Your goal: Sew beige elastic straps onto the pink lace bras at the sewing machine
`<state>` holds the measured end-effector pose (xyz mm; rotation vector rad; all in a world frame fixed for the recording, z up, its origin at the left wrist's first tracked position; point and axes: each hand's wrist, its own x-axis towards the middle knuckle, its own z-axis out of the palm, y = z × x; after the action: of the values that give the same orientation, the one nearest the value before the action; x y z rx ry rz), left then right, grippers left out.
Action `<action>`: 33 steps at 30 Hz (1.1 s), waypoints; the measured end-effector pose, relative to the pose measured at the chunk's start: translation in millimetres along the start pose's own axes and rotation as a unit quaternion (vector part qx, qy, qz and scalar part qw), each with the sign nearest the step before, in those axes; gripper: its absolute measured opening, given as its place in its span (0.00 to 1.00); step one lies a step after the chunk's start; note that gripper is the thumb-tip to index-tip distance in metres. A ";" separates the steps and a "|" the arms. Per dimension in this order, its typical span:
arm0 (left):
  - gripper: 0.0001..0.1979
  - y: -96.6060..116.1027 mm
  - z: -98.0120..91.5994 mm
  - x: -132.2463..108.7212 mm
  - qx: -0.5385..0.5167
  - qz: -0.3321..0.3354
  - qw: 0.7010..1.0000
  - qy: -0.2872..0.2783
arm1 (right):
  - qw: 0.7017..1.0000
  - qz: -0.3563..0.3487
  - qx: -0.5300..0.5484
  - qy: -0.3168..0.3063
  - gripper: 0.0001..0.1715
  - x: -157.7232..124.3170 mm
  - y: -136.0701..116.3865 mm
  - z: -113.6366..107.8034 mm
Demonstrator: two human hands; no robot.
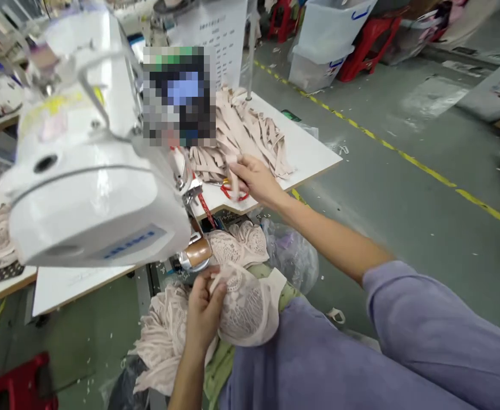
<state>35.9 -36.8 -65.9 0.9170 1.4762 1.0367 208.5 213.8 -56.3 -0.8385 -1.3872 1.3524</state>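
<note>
Thumb and fingers of my left hand (pixel 206 307) pinch the edge of a beige lace bra (pixel 248 304), which rests over my lap below the sewing machine (pixel 100 188). My right hand (pixel 254 179) is closed on a beige strap (pixel 234 185) at the front of the white table. Behind that hand lies a heap of similar straps (pixel 254 134). Scissors with red handles (pixel 241 197) lie under the right hand, partly covered by it and the strap. More lace bra pieces (pixel 164 330) hang in a bunch left of my lap, and another lace bra (pixel 237 245) lies just beyond the held one.
The white table (pixel 314 156) ends at a corner on the right. Clear plastic bins (pixel 318 34) and red stools (pixel 369 45) stand on the floor behind it, past a yellow tape line (pixel 369 134). Another red stool (pixel 17 387) is at lower left. A plastic bag (pixel 296 256) sits beside my lap.
</note>
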 end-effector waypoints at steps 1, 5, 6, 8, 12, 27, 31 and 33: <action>0.21 -0.2 -5.2 -1.4 -0.014 -0.004 1.000 -0.004 | 0.995 0.048 0.079 -0.034 0.21 -24.8 -1.8 0.1; 0.18 -0.6 -21.8 -7.7 -0.032 -0.035 0.998 -0.037 | 0.929 0.255 0.192 -0.186 0.25 -115.0 -6.4 4.8; 0.17 -0.4 -25.1 -9.4 -0.024 -0.032 0.998 -0.041 | 0.913 0.290 0.187 -0.216 0.23 -129.8 -5.3 6.7; 0.15 0.4 -31.1 -12.7 0.004 -0.016 0.999 -0.044 | 0.899 0.322 0.163 -0.250 0.22 -147.0 -1.4 10.9; 0.13 2.9 -38.2 -17.9 0.066 0.010 0.997 -0.044 | 0.899 0.302 0.122 -0.293 0.20 -147.9 0.8 22.7; 0.12 10.1 -4.6 -24.1 0.169 0.093 0.981 -0.023 | 0.957 0.115 0.060 -0.259 0.13 -151.2 -22.2 62.0; 0.13 -7.5 15.7 -23.9 0.180 0.155 0.957 0.165 | 0.961 0.164 0.071 -0.210 0.15 -135.7 -23.6 63.9; 0.13 -8.1 9.0 -19.8 0.267 0.230 0.916 0.193 | 0.966 0.171 0.051 -0.189 0.18 -119.7 -25.3 60.4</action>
<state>47.5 -56.8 -67.7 1.5730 1.9841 1.2226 188.1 79.4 -46.4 -0.8028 -1.4869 1.9124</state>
